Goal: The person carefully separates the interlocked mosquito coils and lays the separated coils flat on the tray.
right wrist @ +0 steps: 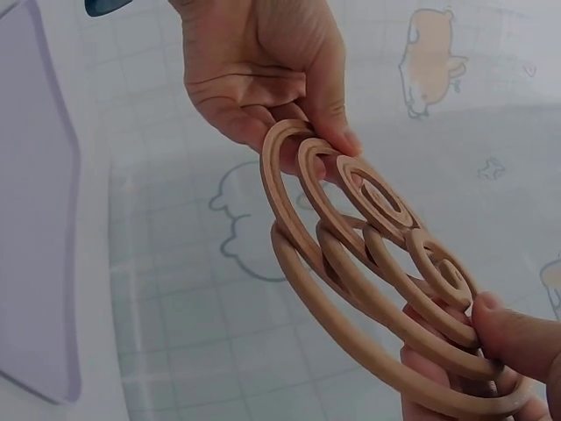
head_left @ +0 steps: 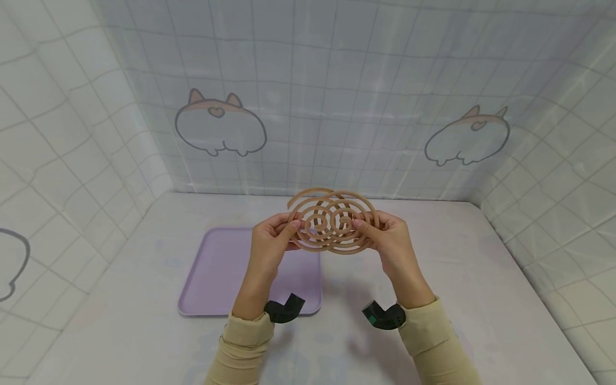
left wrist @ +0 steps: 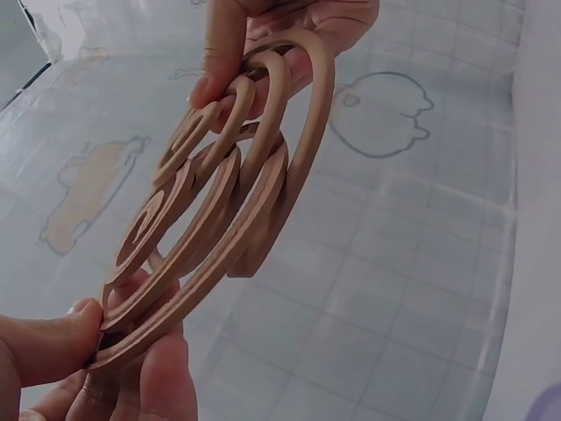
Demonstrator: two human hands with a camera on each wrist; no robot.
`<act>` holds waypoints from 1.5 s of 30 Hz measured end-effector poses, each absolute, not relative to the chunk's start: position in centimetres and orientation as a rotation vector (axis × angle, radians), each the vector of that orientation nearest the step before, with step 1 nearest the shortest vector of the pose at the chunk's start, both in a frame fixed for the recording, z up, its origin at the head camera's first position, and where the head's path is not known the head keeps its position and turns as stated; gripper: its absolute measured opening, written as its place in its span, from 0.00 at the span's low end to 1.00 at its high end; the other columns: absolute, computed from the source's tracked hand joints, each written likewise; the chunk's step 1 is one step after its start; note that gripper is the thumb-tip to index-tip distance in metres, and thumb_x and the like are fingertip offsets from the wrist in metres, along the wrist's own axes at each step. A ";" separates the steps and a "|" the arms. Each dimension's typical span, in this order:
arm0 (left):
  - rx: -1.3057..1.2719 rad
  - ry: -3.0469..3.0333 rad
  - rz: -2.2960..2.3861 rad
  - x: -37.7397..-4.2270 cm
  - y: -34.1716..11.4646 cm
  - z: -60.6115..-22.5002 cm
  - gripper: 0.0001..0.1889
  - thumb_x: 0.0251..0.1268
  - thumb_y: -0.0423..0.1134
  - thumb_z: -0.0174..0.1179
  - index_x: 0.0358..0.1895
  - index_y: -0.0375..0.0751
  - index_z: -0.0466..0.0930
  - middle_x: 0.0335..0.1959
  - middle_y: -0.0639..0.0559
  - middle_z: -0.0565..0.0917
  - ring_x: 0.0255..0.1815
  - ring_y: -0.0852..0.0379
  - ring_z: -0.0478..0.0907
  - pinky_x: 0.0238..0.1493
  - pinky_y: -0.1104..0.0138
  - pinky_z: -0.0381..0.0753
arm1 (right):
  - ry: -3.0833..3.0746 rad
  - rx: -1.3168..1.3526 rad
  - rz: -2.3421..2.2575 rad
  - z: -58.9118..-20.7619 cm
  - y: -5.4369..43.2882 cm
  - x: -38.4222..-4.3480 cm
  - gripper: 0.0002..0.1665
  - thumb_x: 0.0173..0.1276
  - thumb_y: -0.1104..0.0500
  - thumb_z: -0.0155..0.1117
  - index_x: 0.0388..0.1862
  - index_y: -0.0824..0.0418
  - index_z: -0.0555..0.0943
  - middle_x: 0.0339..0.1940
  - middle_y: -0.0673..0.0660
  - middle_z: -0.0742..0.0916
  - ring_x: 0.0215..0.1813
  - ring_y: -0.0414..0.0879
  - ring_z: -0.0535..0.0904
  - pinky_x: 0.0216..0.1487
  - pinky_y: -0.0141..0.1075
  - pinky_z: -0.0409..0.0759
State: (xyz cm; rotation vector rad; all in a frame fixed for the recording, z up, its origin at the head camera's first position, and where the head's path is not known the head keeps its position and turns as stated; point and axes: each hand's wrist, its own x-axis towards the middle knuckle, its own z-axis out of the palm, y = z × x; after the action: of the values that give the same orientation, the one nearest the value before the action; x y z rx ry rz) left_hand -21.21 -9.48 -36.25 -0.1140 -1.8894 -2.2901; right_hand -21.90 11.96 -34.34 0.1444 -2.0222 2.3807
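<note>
In the head view, a pair of brown mosquito coils is held up over the table, the two flat spirals overlapping and interlaced. My left hand pinches the left outer rings, thumb on the near face and fingers behind. On the opposite side, my right hand grips the right edge in the same way, its thumb close to that spiral's centre. From the left wrist, the coils appear steeply tilted, with their rings passing through one another. The right wrist view also shows both hands at opposite ends of the coils.
A purple tray lies on the white table, left of and below the hands. Behind the table hangs a pale grid-patterned curtain with cartoon animal drawings. Black wrist devices sit at both cuffs.
</note>
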 end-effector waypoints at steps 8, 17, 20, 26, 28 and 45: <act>-0.122 -1.899 -2.330 -21.3 -9.9 -35.9 0.11 0.62 0.28 0.56 0.46 0.24 0.77 0.28 0.53 0.84 0.24 0.61 0.82 0.22 0.69 0.80 | -2.060 0.158 2.381 -33.7 12.1 -21.8 0.04 0.61 0.65 0.64 0.32 0.66 0.80 0.20 0.53 0.83 0.22 0.42 0.79 0.27 0.33 0.80; -0.154 -1.909 -2.329 -21.2 -10.3 -35.5 0.12 0.62 0.28 0.57 0.46 0.22 0.77 0.28 0.54 0.84 0.24 0.62 0.81 0.22 0.70 0.79 | -2.108 0.147 2.349 -33.3 12.2 -21.7 0.04 0.61 0.64 0.64 0.32 0.66 0.79 0.20 0.52 0.83 0.21 0.41 0.78 0.26 0.33 0.80; -0.172 -1.915 -2.324 -21.2 -10.4 -35.5 0.12 0.62 0.28 0.57 0.46 0.22 0.77 0.27 0.55 0.84 0.24 0.62 0.81 0.22 0.70 0.79 | -2.115 0.145 2.344 -33.3 12.2 -21.7 0.05 0.60 0.64 0.65 0.31 0.66 0.79 0.20 0.53 0.84 0.21 0.42 0.79 0.26 0.33 0.80; -0.170 -1.907 -2.296 -21.1 -11.3 -35.2 0.13 0.63 0.29 0.57 0.47 0.22 0.76 0.25 0.59 0.84 0.22 0.64 0.80 0.23 0.71 0.79 | -2.089 0.162 2.347 -33.1 12.7 -21.6 0.05 0.60 0.63 0.65 0.32 0.65 0.80 0.21 0.53 0.84 0.22 0.42 0.79 0.26 0.32 0.79; -0.123 -1.859 -2.273 -21.0 -12.0 -35.1 0.13 0.63 0.29 0.57 0.46 0.22 0.76 0.25 0.59 0.84 0.20 0.63 0.79 0.22 0.71 0.79 | -2.062 0.160 2.331 -33.0 13.2 -21.6 0.04 0.61 0.64 0.65 0.32 0.65 0.80 0.22 0.52 0.85 0.22 0.41 0.80 0.24 0.31 0.79; -0.007 -1.829 -2.229 -20.5 -15.3 -34.9 0.15 0.62 0.32 0.58 0.47 0.22 0.74 0.25 0.56 0.85 0.21 0.61 0.80 0.23 0.71 0.79 | -1.964 0.152 2.362 -33.3 16.2 -21.6 0.02 0.62 0.64 0.63 0.32 0.62 0.82 0.23 0.53 0.86 0.24 0.42 0.82 0.24 0.30 0.78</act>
State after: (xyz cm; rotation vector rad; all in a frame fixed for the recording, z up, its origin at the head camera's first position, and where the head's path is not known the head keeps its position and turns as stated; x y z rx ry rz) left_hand -20.47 -15.34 -34.91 -0.0067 -1.8292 -2.2295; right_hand -21.60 16.20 -33.29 0.1521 -1.9637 2.3616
